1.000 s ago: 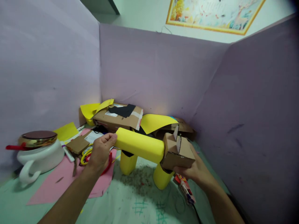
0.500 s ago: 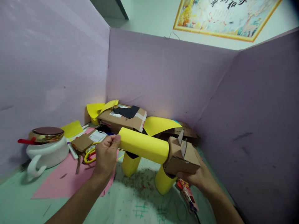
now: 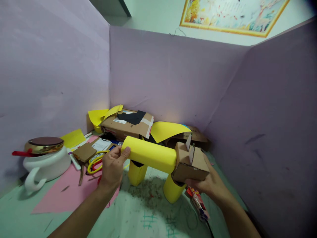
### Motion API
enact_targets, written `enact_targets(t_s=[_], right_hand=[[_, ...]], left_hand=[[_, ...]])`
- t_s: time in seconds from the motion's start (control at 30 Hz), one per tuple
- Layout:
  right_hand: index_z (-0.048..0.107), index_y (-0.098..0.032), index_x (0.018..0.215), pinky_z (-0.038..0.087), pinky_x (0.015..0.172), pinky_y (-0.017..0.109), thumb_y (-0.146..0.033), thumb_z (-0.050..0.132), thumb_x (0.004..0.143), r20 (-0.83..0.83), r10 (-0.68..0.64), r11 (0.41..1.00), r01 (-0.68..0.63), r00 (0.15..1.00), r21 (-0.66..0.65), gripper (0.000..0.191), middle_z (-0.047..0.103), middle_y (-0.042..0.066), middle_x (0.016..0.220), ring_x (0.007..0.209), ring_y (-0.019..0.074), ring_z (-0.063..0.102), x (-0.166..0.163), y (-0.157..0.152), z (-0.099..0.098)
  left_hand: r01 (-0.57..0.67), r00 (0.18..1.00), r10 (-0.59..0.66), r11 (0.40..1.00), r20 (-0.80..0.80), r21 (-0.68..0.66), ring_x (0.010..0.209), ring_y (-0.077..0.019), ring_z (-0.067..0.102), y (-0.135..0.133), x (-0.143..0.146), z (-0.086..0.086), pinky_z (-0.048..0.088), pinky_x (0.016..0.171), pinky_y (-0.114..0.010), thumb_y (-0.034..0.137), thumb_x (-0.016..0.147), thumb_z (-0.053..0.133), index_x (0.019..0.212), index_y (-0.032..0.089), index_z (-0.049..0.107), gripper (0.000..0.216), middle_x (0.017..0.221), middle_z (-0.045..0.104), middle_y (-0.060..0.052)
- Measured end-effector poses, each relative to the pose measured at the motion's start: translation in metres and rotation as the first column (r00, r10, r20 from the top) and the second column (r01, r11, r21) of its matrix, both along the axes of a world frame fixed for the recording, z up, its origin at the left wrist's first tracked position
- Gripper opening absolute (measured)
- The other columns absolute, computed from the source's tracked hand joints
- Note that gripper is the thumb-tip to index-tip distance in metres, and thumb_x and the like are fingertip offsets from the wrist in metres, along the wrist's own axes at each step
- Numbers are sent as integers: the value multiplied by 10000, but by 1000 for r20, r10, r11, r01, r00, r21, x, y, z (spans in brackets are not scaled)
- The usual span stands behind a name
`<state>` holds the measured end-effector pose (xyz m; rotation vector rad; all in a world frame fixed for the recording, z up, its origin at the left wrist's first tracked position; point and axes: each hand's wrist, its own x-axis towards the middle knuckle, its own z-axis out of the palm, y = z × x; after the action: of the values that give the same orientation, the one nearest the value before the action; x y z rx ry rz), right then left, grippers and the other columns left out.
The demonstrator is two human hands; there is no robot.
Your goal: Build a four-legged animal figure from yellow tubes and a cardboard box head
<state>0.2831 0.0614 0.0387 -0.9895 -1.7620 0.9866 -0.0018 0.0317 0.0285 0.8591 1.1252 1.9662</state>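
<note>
A yellow paper-covered tube lies level across two short upright yellow tubes: a left one and a right one. My left hand pinches the long tube's left end between thumb and fingers. At its right end sits a small brown cardboard box with pointed cardboard flaps standing on top. My right hand grips this box from the right side and below, its fingers partly hidden behind it.
A glue gun with a cord lies beside the right upright tube. Leftward are a white pot, pink paper and red-handled scissors. Cardboard boxes and yellow sheets stand behind. Purple panels enclose the table.
The view has shifted slightly. My left thumb sits a little lower on the tube's end. Both hands keep their hold, and the tube and box stay nearly in place.
</note>
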Motion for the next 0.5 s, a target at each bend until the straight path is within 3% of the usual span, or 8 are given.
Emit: enact_targets(t_s=[0.2, 0.5], right_hand=[[373, -292, 1410, 509, 924, 451, -332, 794, 606, 9, 6, 1000, -6, 1000, 15, 908, 622, 75, 1294, 1122, 332, 605, -1, 1, 2], [408, -273, 1371, 513, 926, 434, -353, 789, 604, 60, -2, 997, -3, 998, 76, 860, 621, 95, 1290, 1122, 332, 617, 2, 5, -1]], left_hand=[[12, 999, -12, 1000, 35, 14, 645, -156, 559, 1, 2, -2, 462, 646, -286, 459, 600, 819, 683, 175, 673, 329, 652, 651, -6], [32, 999, -32, 999, 26, 8, 596, -129, 484, 3, 0, -7, 401, 586, -263, 440, 615, 817, 598, 170, 622, 333, 598, 581, 9]])
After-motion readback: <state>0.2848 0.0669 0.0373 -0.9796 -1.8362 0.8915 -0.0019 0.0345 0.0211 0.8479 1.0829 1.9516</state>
